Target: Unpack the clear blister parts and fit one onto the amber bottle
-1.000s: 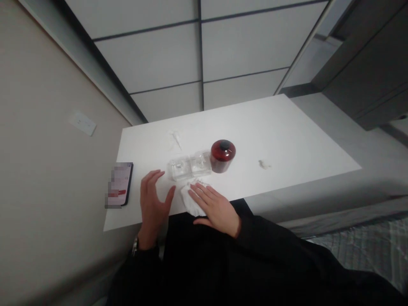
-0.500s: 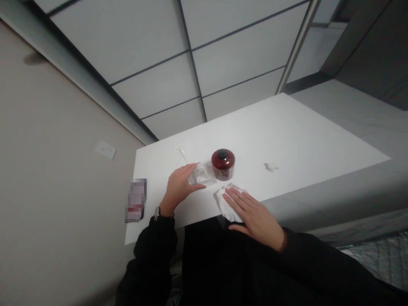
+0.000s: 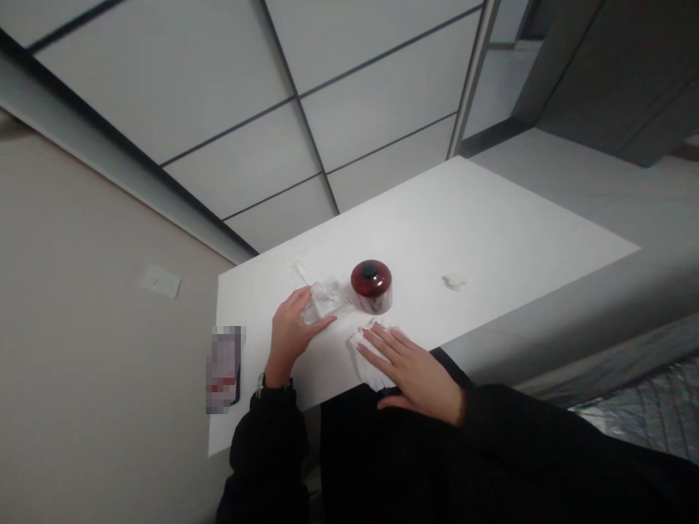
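Observation:
My left hand (image 3: 295,325) curves round the left side of a clear plastic container (image 3: 326,300), its thumb and fingers gripping it on the white table (image 3: 524,240). Flat on a crumpled white cloth or tissue (image 3: 360,356) at the near edge lies my right hand (image 3: 412,371), fingers spread. Between and beyond the hands stands a round jar (image 3: 372,285) with a dark red top, a black knob and a clear lower part. It is upright and touched by neither hand.
A small crumpled white piece (image 3: 453,281) lies right of the jar. A thin white stick-like item (image 3: 300,272) is behind the container. At the table's left edge lies a blurred-out phone-like object (image 3: 223,370). A wall and panelled doors border the table.
The camera view has shifted, so the table and its objects appear lower and further left. My left hand and the plastic container have moved slightly away from the jar.

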{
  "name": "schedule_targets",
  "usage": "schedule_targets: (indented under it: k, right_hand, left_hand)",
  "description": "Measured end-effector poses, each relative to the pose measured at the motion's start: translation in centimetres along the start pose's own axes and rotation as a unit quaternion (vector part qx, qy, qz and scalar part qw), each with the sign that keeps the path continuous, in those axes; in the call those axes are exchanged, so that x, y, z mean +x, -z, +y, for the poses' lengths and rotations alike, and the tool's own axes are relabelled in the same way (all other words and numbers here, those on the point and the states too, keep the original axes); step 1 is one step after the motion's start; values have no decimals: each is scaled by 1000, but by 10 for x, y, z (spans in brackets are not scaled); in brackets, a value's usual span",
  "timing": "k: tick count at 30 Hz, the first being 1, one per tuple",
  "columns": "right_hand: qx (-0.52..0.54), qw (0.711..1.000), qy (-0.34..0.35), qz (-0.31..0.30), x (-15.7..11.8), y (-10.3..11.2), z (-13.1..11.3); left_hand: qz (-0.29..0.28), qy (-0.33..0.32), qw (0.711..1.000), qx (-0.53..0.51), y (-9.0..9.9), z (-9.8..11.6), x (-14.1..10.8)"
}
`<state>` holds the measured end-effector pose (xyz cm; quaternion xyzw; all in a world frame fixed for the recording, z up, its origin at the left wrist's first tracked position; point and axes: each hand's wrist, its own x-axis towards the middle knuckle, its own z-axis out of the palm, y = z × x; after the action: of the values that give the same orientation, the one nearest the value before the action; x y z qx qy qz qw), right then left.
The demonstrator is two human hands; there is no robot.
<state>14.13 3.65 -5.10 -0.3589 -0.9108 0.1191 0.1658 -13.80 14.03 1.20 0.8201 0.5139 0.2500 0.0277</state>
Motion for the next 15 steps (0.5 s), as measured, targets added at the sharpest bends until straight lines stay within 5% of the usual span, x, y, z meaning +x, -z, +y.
schedule_targets:
  k: [15]
  right_hand:
    - [68, 994, -79, 17, 106, -37, -36]
  left_hand:
    - [53, 54, 997, 36, 59, 10, -16]
